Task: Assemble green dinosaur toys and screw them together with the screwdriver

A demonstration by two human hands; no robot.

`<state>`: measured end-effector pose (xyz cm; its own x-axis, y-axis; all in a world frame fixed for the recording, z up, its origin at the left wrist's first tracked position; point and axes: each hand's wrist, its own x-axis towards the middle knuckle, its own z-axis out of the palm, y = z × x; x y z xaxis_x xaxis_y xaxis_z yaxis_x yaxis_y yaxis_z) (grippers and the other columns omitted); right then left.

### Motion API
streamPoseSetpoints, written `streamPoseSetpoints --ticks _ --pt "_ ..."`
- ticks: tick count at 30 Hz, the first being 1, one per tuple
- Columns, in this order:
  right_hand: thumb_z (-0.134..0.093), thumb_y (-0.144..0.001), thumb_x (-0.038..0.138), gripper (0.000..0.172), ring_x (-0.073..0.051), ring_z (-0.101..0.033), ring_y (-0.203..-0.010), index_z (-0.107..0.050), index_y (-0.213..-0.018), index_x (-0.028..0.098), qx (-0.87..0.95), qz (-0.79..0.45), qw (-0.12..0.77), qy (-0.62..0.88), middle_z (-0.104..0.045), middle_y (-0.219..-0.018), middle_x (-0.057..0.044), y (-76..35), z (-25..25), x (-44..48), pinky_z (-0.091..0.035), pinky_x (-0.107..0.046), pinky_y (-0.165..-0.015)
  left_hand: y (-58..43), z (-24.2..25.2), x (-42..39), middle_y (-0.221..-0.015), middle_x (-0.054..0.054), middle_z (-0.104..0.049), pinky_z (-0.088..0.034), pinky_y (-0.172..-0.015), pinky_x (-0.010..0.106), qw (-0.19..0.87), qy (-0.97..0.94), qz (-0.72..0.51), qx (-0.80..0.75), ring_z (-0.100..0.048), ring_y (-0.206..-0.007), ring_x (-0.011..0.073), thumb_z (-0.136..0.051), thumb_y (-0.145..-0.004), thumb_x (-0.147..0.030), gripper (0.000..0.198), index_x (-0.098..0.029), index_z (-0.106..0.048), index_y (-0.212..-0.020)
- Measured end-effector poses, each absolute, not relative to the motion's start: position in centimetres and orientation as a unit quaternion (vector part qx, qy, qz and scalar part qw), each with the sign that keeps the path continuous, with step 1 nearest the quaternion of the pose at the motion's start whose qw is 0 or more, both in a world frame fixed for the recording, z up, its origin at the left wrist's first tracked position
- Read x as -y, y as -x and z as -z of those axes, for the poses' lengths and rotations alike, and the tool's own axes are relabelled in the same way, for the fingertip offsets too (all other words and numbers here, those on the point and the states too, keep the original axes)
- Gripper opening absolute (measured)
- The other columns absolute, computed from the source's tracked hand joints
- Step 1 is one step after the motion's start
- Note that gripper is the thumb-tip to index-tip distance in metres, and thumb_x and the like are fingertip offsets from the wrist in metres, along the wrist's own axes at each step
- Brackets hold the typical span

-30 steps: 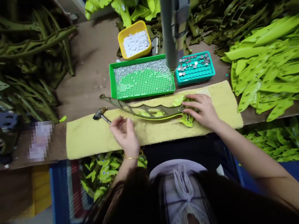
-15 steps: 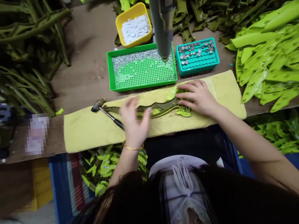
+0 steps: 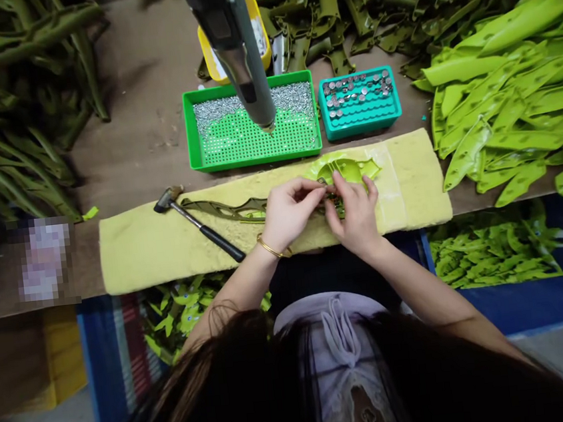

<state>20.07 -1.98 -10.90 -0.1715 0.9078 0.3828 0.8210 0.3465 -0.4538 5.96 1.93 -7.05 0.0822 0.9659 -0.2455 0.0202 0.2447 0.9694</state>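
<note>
My left hand (image 3: pixel 291 211) is closed in a pinch over the right end of a long dark olive plastic part (image 3: pixel 224 210), which lies on a folded yellow towel (image 3: pixel 140 253). My right hand (image 3: pixel 357 213) meets it there, fingers bent and drawn together. Whatever sits between the fingertips is too small and covered to name. Just beyond the right fingers lies a curved lime-green plastic shell (image 3: pixel 350 167), open side up. Left of my hands, a hammer (image 3: pixel 214 238) with a black handle rests on the towel.
An electric screwdriver (image 3: pixel 247 73) hangs over a green tray (image 3: pixel 193 133) of small screws. Beside it stand a teal box (image 3: pixel 363 125) with round metal pieces and a yellow tub (image 3: pixel 261 15). Lime-green parts (image 3: pixel 516 105) pile up on the right, dark olive parts (image 3: pixel 16 131) on the left.
Both hands have come together over the right end of the olive part, the left moving right and closing. The lime shell shows more openly. The whole view has shifted slightly.
</note>
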Motion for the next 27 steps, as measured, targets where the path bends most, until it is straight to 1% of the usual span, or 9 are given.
streamPoseSetpoints --ticks 2,4,9,12,14,16,20,25,27 --pt "-0.038 -0.095 0.023 0.062 -0.023 -0.063 -0.103 -0.015 -0.152 0.026 0.77 -0.086 0.306 0.553 -0.07 -0.111 -0.007 -20.6 10.6 1.4 -0.028 -0.051 -0.113 -5.8 7.2 -2.0 -0.075 0.003 -0.071 -0.056 -0.069 0.028 0.592 -0.43 -0.412 -0.543 -0.068 -0.071 0.0156 -0.072 -0.071 -0.023 0.014 -0.015 -0.07 -0.083" --pt "-0.037 -0.094 0.021 0.062 -0.023 -0.064 -0.102 -0.014 -0.152 0.026 0.783 -0.093 0.3 0.537 -0.07 -0.112 -0.007 -21.1 10.5 1.1 -0.031 -0.05 -0.111 -5.8 7.4 -2.2 -0.075 0.003 -0.071 -0.056 -0.069 0.028 0.59 -0.428 -0.412 -0.548 -0.068 -0.071 0.0158 -0.072 -0.071 -0.022 0.015 -0.015 -0.07 -0.084" --pt "-0.034 -0.093 0.017 0.072 -0.023 -0.064 -0.1 0.004 -0.154 0.022 0.794 -0.091 0.291 0.526 -0.069 -0.11 -0.007 -21.6 10.6 1.1 -0.033 -0.048 -0.11 -6.1 7.1 -2.3 -0.078 0.004 -0.072 -0.054 -0.065 0.026 0.598 -0.46 -0.392 -0.527 -0.066 -0.068 0.014 -0.076 -0.069 -0.03 0.021 -0.014 -0.069 -0.081" --pt "-0.032 -0.093 0.017 0.073 -0.024 -0.064 -0.101 0.007 -0.154 0.019 0.8 -0.107 0.277 0.522 -0.069 -0.108 -0.008 -21.7 10.7 1.0 -0.031 -0.05 -0.111 -6.3 6.8 -2.1 -0.081 0.004 -0.073 -0.054 -0.068 0.026 0.592 -0.479 -0.385 -0.521 -0.066 -0.071 0.0141 -0.074 -0.071 -0.029 0.019 -0.014 -0.07 -0.082" --pt "-0.033 -0.092 0.015 0.071 -0.023 -0.064 -0.1 -0.001 -0.155 0.018 0.804 -0.108 0.287 0.509 -0.07 -0.109 -0.009 -21.9 10.7 0.9 -0.031 -0.051 -0.111 -6.3 6.8 -2.1 -0.082 0.004 -0.073 -0.055 -0.071 0.027 0.588 -0.485 -0.384 -0.521 -0.067 -0.073 0.0144 -0.073 -0.071 -0.027 0.018 -0.014 -0.071 -0.083" --pt "-0.036 -0.091 0.014 0.065 -0.021 -0.064 -0.098 -0.016 -0.153 0.02 0.803 -0.112 0.314 0.494 -0.07 -0.11 -0.007 -22.0 10.6 0.8 -0.032 -0.05 -0.11 -6.3 6.8 -2.0 -0.081 0.004 -0.073 -0.055 -0.071 0.026 0.585 -0.481 -0.393 -0.522 -0.067 -0.073 0.014 -0.072 -0.071 -0.024 0.015 -0.014 -0.07 -0.082" --pt "-0.044 -0.091 0.013 0.042 -0.016 -0.065 -0.095 -0.053 -0.13 0.024 0.774 -0.141 0.379 0.487 -0.072 -0.102 -0.003 -22.1 10.6 0.7 -0.035 -0.045 -0.107 -6.4 7.4 -2.1 -0.073 0.002 -0.07 -0.054 -0.062 0.024 0.607 -0.454 -0.398 -0.517 -0.063 -0.062 0.0113 -0.065 -0.075 -0.02 0.01 -0.015 -0.069 -0.083" --pt "-0.06 -0.088 0.019 0.02 -0.014 -0.065 -0.086 -0.062 -0.107 0.023 0.732 -0.125 0.426 0.517 -0.072 -0.088 0.0 -21.7 10.7 0.7 -0.039 -0.04 -0.102 -6.4 7.9 -1.7 -0.068 0.0 -0.066 -0.051 -0.056 0.023 0.619 -0.454 -0.368 -0.525 -0.059 -0.056 0.0102 -0.061 -0.079 -0.018 0.01 -0.015 -0.067 -0.086" --pt "-0.062 -0.087 0.019 0.012 -0.014 -0.064 -0.084 -0.064 -0.098 0.023 0.737 -0.107 0.42 0.519 -0.071 -0.086 0.001 -21.8 10.7 0.6 -0.04 -0.039 -0.1 -6.2 7.9 -1.3 -0.071 0.002 -0.067 -0.053 -0.06 0.026 0.57 -0.508 -0.356 -0.539 -0.061 -0.061 0.0125 -0.058 -0.082 -0.019 0.012 -0.015 -0.067 -0.088"
